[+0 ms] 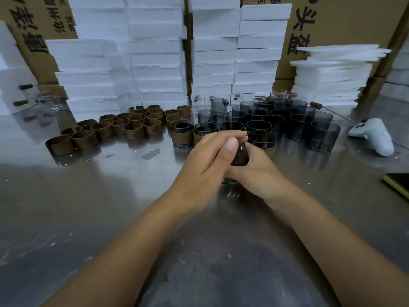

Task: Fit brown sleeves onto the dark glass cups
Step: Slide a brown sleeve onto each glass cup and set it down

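Both my hands meet at the middle of the steel table around one dark glass cup (pixel 240 155). My left hand (pixel 205 165) wraps over it from the left with the thumb up. From the right, my right hand (pixel 259 171) grips the cup lower down; most of the cup is hidden. Whether a sleeve is on it I cannot tell. Several empty brown sleeves (pixel 132 127) stand in a cluster at the left. Behind my hands stand a few sleeved cups (pixel 182 132), and many bare dark cups (pixel 287 120) fill the right.
White foam blocks (pixel 155 58) and cardboard boxes (pixel 345 18) wall the back. A stack of foam sheets (pixel 332 76) rises at right. A white controller (pixel 374 135) lies at the far right, a dark phone (pixel 398 185) at the right edge. Clear glasses (pixel 47 101) stand back left.
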Demonstrator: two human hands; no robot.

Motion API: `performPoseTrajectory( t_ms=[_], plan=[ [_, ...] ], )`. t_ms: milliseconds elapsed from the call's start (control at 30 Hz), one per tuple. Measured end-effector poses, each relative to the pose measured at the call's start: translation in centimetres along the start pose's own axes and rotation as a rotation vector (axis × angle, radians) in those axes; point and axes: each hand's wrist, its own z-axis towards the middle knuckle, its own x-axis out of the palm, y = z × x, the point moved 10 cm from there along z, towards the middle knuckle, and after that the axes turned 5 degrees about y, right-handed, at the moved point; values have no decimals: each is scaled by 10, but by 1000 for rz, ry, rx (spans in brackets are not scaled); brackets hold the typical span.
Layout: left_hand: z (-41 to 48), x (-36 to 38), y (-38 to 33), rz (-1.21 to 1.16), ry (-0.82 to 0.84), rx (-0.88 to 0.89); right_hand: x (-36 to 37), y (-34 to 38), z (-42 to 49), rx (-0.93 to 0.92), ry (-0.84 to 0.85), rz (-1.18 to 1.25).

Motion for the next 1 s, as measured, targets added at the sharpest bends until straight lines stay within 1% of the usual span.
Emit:
performPoseTrajectory(
  t_ms=[133,267,400,500,567,700,767,867,933,1000],
  plan=[
    [1,-5,-2,3,-38,24,-12,-6,1,53,-107,-7],
    [1,-14,1,11,-112,28,-27,-11,0,81,-231,7],
    [2,-17,20,44,-128,-60,-34,-12,-1,85,-298,25],
    [2,-9,33,41,-46,-134,-32,-12,-1,88,-288,31],
    [3,-4,38,0,-2,-158,-30,-12,0,82,-275,46],
    [3,-4,46,-153,-31,-247,-27,-7,-1,22,-243,79],
    [2,-3,50,-231,-48,-306,-23,-1,-1,-18,-226,15],
    [0,3,54,-307,-12,-373,-15,5,-2,-63,-191,-68],
    [-1,7,55,-335,8,-387,-11,7,-1,-87,-154,-89],
    [-1,6,54,-367,-4,-364,-9,8,-1,-88,-148,-106]
  ],
)
